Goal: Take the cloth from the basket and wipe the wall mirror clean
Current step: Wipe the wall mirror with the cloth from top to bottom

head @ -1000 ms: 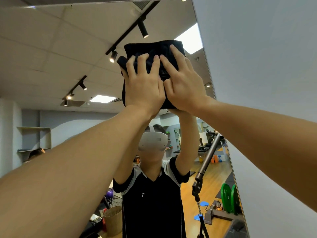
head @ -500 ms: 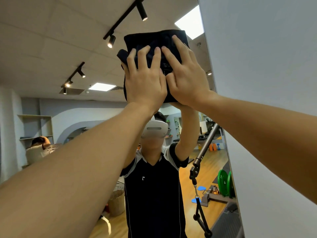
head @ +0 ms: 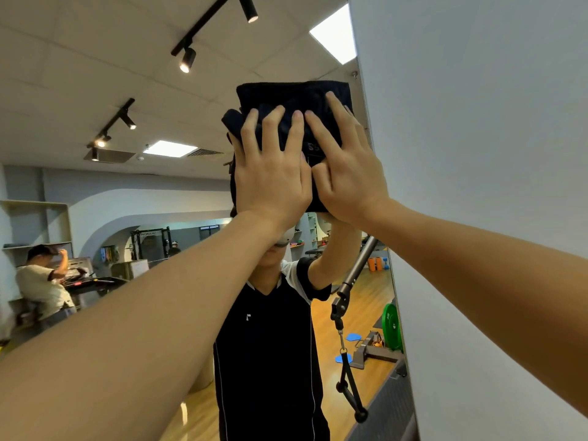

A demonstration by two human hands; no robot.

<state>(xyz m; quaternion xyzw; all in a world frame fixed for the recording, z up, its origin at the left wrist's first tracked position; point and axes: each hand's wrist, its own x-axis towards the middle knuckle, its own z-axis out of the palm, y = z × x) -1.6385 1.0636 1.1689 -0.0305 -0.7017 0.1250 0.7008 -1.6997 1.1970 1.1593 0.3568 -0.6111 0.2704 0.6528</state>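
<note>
A folded dark navy cloth [head: 286, 97] lies flat against the wall mirror [head: 95, 90], close to the mirror's right edge. My left hand [head: 270, 173] presses on the cloth with straight, spread fingers. Beside it, touching it, my right hand [head: 346, 167] presses the cloth's right half the same way. Both arms reach up and forward. The lower part of the cloth is hidden behind my hands. The basket is not in sight.
A plain grey wall [head: 477, 154] borders the mirror on the right. The glass reflects me in a black shirt, a cable handle [head: 348, 386], green weight plates [head: 390, 326], a wooden floor and another person [head: 41, 281] at the far left.
Both hands slid the cloth down the mirror and a little to the right, nearer its right edge. More of the reflected room shows below.
</note>
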